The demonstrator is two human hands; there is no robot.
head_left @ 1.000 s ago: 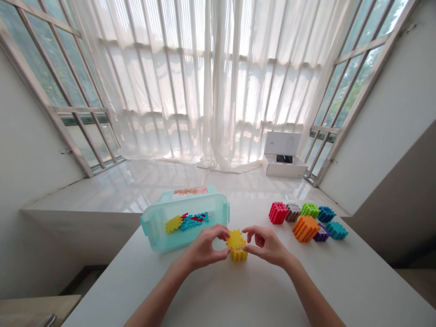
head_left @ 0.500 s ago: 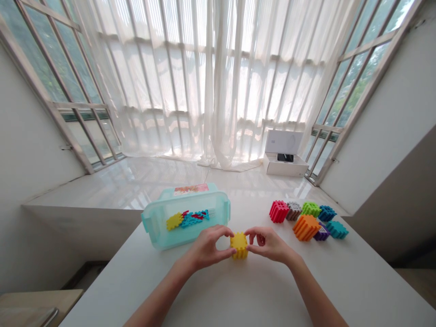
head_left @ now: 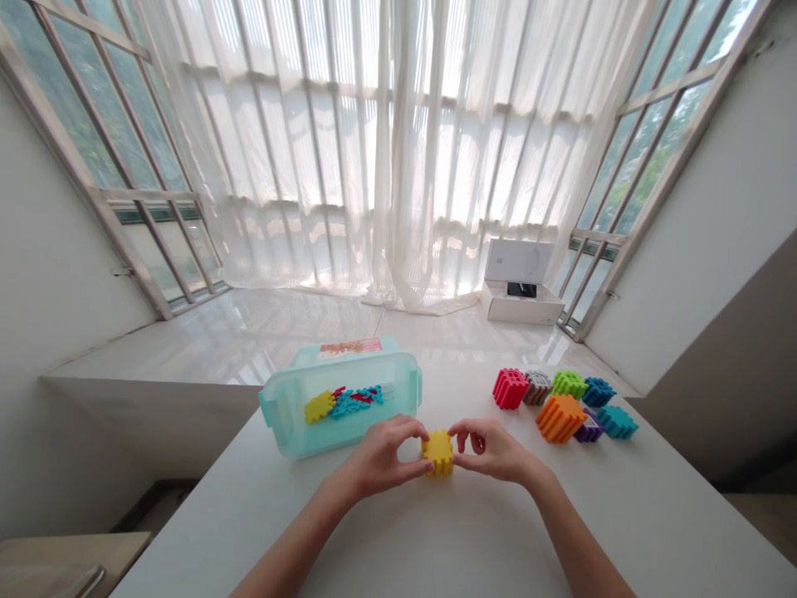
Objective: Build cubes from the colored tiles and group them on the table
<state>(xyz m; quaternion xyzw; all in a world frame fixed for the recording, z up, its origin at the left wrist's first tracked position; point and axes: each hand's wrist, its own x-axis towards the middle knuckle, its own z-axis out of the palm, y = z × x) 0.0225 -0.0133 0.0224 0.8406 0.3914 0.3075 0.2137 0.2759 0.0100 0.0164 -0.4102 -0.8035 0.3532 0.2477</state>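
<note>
A yellow cube of notched interlocking panels (head_left: 438, 451) stands on the white table (head_left: 411, 540) between my hands. My left hand (head_left: 390, 453) grips its left side, thumb low at the near edge and index finger at the far corner. From the right, my right hand (head_left: 486, 449) presses thumb and index finger to the opposite side. To the left of the cube, a translucent teal bin (head_left: 292, 436) holds a yellow notched panel (head_left: 320, 405) and several blue and red pieces (head_left: 356, 400).
Several finished-looking notched cubes stand at the right: a red cube (head_left: 510, 389), a grey-brown one (head_left: 537, 387), a green one (head_left: 569, 384), an orange one (head_left: 561, 418), a purple one (head_left: 589, 427) and blue-teal ones (head_left: 616, 422). An open white box (head_left: 521, 307) with a phone sits on the sill.
Both hands stay on the yellow cube. The cube and hands sit very slightly lower in the picture, as does the rest of the table; otherwise almost nothing differs.
</note>
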